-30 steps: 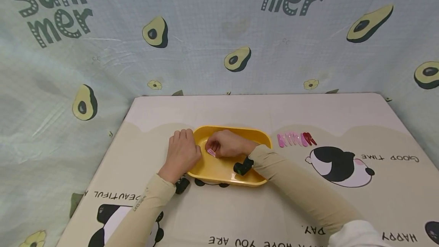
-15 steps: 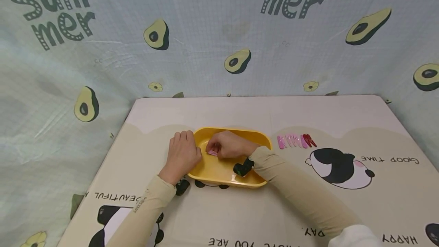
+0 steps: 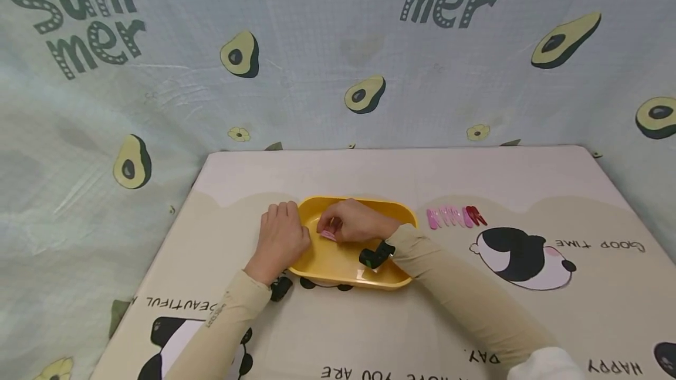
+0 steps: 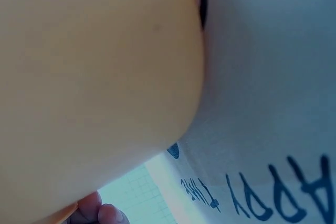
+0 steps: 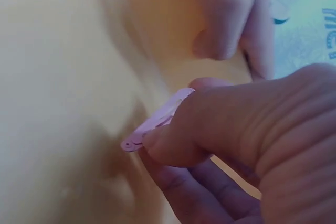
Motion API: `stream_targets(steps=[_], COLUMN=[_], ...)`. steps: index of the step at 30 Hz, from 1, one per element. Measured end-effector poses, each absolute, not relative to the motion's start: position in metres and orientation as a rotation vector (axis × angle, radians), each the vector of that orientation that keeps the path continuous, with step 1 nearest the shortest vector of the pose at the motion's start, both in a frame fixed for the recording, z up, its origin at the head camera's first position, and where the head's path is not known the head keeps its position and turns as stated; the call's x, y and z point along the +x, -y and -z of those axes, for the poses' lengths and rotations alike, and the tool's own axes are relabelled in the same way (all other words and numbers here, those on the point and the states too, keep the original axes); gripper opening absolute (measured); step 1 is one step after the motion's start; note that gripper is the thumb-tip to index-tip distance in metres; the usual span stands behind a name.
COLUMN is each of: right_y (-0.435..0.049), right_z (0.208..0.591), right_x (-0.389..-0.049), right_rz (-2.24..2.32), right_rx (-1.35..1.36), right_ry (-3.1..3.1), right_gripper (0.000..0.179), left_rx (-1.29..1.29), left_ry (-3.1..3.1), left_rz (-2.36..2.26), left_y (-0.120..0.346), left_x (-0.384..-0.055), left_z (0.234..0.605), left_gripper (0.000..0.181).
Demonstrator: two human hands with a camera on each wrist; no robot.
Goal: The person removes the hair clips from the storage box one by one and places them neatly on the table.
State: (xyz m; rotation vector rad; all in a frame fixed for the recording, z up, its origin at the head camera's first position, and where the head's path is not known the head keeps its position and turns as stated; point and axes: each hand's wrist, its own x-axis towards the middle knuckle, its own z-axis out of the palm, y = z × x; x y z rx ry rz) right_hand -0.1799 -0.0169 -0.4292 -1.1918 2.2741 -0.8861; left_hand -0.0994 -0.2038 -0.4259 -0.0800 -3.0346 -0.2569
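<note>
A yellow tray (image 3: 327, 263) sits in the middle of the table. My left hand (image 3: 280, 236) grips its left rim, and the tray's smooth wall (image 4: 105, 77) fills most of the left wrist view. Inside the tray, my right hand (image 3: 351, 221) pinches a pink snap hair clip (image 5: 152, 121) between thumb and fingers, low over the tray floor. The clip's rounded end with a small hole sticks out past the thumb in the right wrist view. Part of the clip is hidden by the fingers.
Right of the tray, several pink hair clips (image 3: 449, 216) lie in a row, ending in red hair clips (image 3: 476, 214). The table (image 3: 369, 327) has a printed cover with dogs and lettering. Behind it hangs an avocado-print curtain (image 3: 296, 46).
Both hands stay where they were at the tray. The pink hair clip has turned slightly within the right hand's fingers.
</note>
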Motion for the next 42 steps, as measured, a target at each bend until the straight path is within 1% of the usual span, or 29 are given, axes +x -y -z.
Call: stream_targets(steps=[3, 6, 9, 13, 21, 27, 35, 42], right_y=[0.016, 0.016, 0.016, 0.015, 0.004, -0.006, -0.020, -0.036], right_z=[0.427, 0.423, 0.418, 0.414, 0.402, 0.393, 0.388, 0.383], right_x=[-0.183, -0.184, -0.185, -0.184, -0.182, -0.182, -0.178, -0.178], right_rz=[0.952, 1.004, 1.020, 1.025, 1.099, 1.189, 1.254, 1.289], right_rx=[-1.193, -1.145, -1.102, -1.070, -0.995, -0.954, -0.949, -0.891], right_ry=[-2.242, -2.209, -2.193, -2.208, -2.230, -2.206, -2.192, -2.209], right_gripper=[0.032, 0.035, 0.037, 0.036, 0.035, 0.034, 0.032, 0.030], left_rx=[-0.085, -0.091, -0.091, -0.088, -0.076, -0.046, -0.045, -0.049], left_ry=[3.019, 3.007, 2.998, 2.999, 3.013, 3.049, 3.058, 3.061], left_rz=[0.253, 0.246, 0.236, 0.230, 0.221, 0.225, 0.251, 0.243], left_y=[0.204, 0.204, 0.204, 0.203, 0.200, 0.201, 0.200, 0.200], left_x=[-0.100, -0.100, -0.100, -0.100, -0.097, -0.097, -0.097, -0.097], left_z=[0.424, 0.423, 0.425, 0.428, 0.425, 0.425, 0.425, 0.424], left_gripper=[0.022, 0.021, 0.021, 0.023, 0.022, 0.025, 0.026, 0.024])
